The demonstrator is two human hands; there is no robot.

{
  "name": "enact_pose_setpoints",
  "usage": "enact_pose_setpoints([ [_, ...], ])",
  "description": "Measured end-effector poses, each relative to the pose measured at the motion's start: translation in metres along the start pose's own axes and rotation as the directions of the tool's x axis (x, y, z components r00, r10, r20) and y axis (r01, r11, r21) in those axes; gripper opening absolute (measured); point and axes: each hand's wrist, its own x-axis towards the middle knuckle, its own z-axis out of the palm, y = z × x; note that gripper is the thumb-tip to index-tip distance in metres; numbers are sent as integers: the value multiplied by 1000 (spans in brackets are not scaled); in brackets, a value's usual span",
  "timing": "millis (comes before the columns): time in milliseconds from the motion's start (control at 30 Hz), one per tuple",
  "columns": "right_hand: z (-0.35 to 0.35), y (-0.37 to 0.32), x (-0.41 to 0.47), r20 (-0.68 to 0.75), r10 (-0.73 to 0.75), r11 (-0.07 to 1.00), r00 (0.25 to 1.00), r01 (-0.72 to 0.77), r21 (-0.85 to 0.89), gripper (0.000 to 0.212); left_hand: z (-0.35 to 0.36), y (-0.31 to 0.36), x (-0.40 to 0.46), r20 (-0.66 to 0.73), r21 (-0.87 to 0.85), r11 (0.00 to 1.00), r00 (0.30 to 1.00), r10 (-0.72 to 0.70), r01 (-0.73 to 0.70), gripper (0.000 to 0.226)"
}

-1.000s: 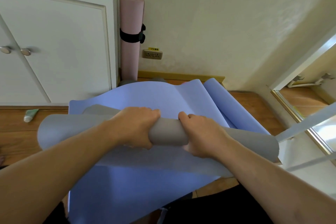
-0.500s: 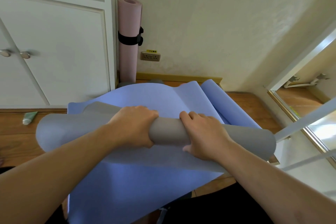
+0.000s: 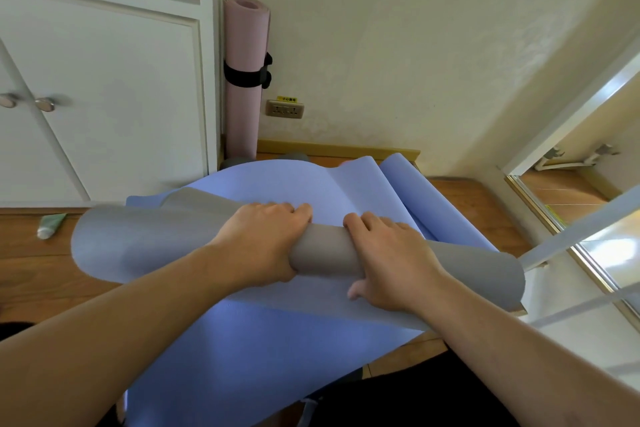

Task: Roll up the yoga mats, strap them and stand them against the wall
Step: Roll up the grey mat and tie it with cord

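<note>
Both hands sit side by side on the grey roll (image 3: 325,250) of a blue yoga mat (image 3: 263,343) spread on the wooden floor (image 3: 31,270). The left hand (image 3: 263,246) curls over the roll; the right hand (image 3: 388,260) grips it, thumb below. A strapped pink mat (image 3: 244,80) stands in the corner between the white cabinet (image 3: 104,97) and wall (image 3: 398,45). A small tube (image 3: 50,225) lies at the cabinet's foot
</note>
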Motion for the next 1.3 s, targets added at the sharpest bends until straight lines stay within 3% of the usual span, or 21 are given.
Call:
enact_pose_setpoints([
  [100,4,-2,-1,-38,6,1000,999,-5,28,57,-3,-1,-1,-14,-12,1000,1000,17,-17,52],
  [233,1,3,2,8,54,994,998,-55,100,44,1,3,-2,-62,109,991,995,79,-72,68],
  [333,1,4,2,34,67,989,997,-71,134,46,5,6,-1,-64,189,980,995,82,-69,73],
  [467,-2,3,-2,-23,31,994,999,-28,104,69,0,4,0,-116,95,995,992,47,-37,58],
  [567,-1,-1,-1,-45,8,1000,999,-7,7,86,-7,1,0,-53,29,999,998,44,-42,57],
  [767,1,0,4,-24,36,995,999,-33,90,51,-3,-3,-1,-49,90,990,992,118,-113,70],
  [900,0,0,4,40,68,985,997,-73,156,50,5,4,1,-68,234,967,991,117,-98,80],
  [1100,-3,-3,-3,-19,8,998,1000,-7,61,84,-4,1,3,-49,104,994,998,45,-40,57],
  [1200,1,-7,-5,-29,5,997,1000,-3,76,64,-7,-3,2,7,42,998,999,44,-44,56],
  [1300,-1,-6,-1,-5,26,992,1000,-26,124,51,-2,-2,0,-5,73,994,997,80,-79,68],
])
